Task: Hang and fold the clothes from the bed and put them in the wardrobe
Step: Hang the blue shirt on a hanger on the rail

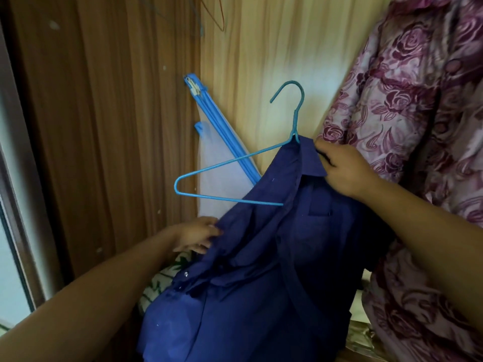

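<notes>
A dark blue collared shirt hangs half on a light blue wire hanger. The hanger's right arm is inside the shirt; its left arm and hook stick out bare. My right hand grips the shirt's collar at the hanger's neck and holds both up. Lower left, my left hand pinches the loose left edge of the shirt. The shirt's lower part drapes down over folded patterned fabric.
A floral purple garment hangs at the right, close to my right arm. A folded blue-framed mesh item leans in the wardrobe's corner against the wooden panels. Thin wire hangers show at the top.
</notes>
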### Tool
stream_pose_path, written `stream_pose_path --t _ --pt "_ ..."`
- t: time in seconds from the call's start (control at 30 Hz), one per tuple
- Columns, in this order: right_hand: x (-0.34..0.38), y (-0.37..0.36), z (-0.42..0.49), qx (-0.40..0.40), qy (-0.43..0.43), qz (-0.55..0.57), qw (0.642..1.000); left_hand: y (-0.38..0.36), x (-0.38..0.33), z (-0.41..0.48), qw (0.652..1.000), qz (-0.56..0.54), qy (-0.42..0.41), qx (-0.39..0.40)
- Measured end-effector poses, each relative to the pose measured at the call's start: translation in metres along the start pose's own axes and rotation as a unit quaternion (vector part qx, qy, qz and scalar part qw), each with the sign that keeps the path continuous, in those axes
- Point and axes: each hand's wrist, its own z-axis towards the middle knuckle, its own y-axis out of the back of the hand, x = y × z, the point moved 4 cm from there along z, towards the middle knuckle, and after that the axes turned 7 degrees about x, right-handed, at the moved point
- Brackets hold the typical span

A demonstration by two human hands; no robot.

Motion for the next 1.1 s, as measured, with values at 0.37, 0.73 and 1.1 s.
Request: stream_pose_path --t 0.37,0.73,1.1 --pt "-0.023 -0.001 -0.008 0.036 -0.051 -0.225 0.972 0.070 -0.155 -0.051 0.936 -0.128 -0.231 -0.231" --pt "0.021 0.051 0.029 -0.078 -0.059 -0.115 0.989 0.026 -0.255 -0.086 0.769 0.429 -0.391 -0.270" --pt "0.068 0.106 0.022 -0.286 0.078 -0.065 0.953 0.068 -0.292 -0.089 0.718 0.534 -0.240 -0.376"
